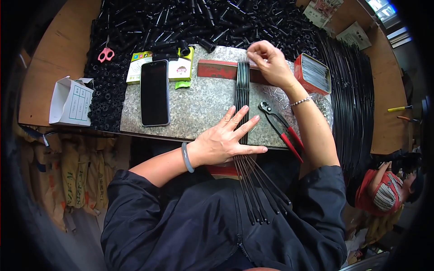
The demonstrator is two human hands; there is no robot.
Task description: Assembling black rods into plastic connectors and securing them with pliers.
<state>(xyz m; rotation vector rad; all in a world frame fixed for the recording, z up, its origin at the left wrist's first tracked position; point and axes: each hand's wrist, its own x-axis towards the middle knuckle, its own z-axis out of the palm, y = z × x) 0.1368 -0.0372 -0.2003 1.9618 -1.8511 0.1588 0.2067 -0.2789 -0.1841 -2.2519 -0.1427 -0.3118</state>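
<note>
A bundle of thin black rods (242,88) runs from the stone-like board down over its front edge, and the lower ends fan out with small black tips above my lap. Across the rods lies my left hand (228,140), palm down, fingers stretched and spread. My right hand (270,63) is curled beside the rods' far ends, thumb and fingertips together; whatever they pinch is too small to make out. Beneath the far ends is a red metal bar (217,69). Pliers with red handles (281,128) rest on the board near my right forearm, beside scattered small metal pins (278,96).
A phone (154,92) leans against a yellow-green box (183,67). A red tin (313,73) of metal pins stands at the right. Black parts (181,27) heap behind, with pink scissors (106,54) on them. A white carton (71,101) stands left. Long rods (350,95) lie right, near another person (377,189).
</note>
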